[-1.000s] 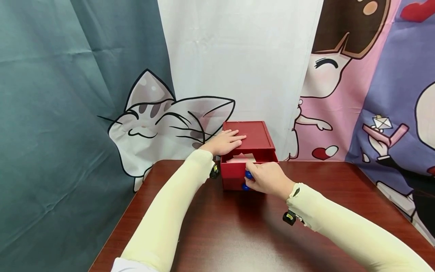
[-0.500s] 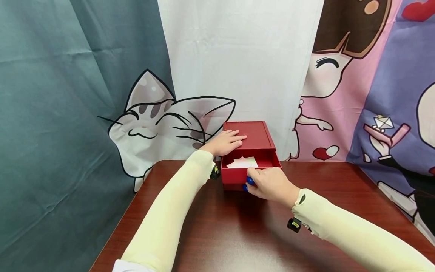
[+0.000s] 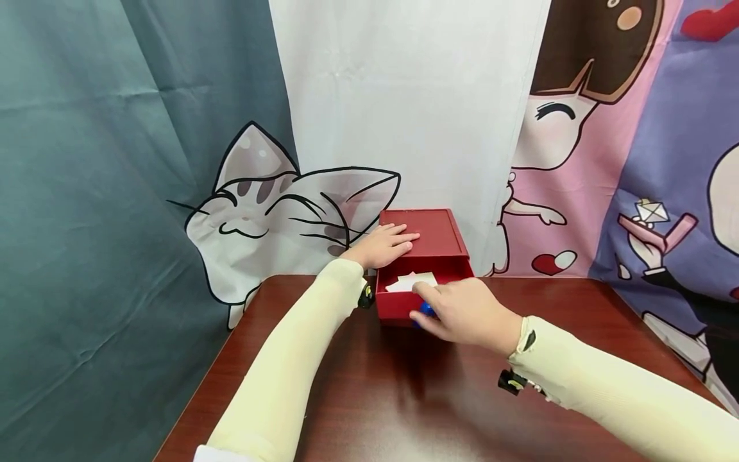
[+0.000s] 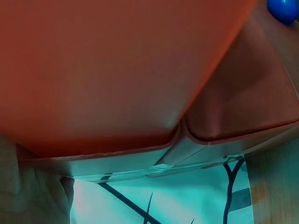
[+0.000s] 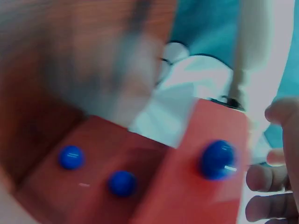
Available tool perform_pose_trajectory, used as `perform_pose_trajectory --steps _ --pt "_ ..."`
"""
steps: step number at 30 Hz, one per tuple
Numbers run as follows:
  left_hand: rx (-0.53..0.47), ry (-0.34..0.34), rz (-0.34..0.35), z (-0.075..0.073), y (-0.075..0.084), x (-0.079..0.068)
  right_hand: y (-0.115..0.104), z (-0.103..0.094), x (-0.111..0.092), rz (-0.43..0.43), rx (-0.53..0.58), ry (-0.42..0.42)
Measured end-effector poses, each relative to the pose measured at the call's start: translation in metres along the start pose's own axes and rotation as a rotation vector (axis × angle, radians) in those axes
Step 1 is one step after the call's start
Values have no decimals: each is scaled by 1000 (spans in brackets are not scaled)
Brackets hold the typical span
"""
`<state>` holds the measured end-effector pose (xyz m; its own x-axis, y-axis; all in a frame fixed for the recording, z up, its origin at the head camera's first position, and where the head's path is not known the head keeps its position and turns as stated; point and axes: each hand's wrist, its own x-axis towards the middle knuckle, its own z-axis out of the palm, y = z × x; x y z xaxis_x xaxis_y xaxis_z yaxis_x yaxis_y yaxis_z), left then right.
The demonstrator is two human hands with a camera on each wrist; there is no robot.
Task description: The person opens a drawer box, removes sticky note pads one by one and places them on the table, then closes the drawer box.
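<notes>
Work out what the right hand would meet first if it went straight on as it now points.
Probably the blue knob on the front of the open red drawer: the head view shows it between thumb and forefinger of the right hand. Depth is unclear.

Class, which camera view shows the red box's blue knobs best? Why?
The right wrist view: three blue knobs show whole, despite some blur. In the head view, the right hand partly hides them; the left wrist view has one, cut by the edge.
</notes>
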<state>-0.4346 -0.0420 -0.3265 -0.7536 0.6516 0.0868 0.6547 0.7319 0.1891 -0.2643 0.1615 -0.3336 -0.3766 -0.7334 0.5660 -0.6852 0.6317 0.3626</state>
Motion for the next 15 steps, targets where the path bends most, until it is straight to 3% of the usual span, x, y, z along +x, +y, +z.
perform_pose_trajectory --steps 3,5,8,11,15 --pt "3 -2 -6 1 -1 -1 13 -10 19 23 36 40" --pt "3 -1 -11 1 -2 -1 26 -13 31 43 65 -5" --pt "6 -3 -11 1 -2 0 44 -10 44 21 132 -186" --pt "19 -9 -5 1 -1 1 58 2 51 -30 267 -395" --pt "49 -8 6 4 0 3 66 22 54 -85 419 -547"
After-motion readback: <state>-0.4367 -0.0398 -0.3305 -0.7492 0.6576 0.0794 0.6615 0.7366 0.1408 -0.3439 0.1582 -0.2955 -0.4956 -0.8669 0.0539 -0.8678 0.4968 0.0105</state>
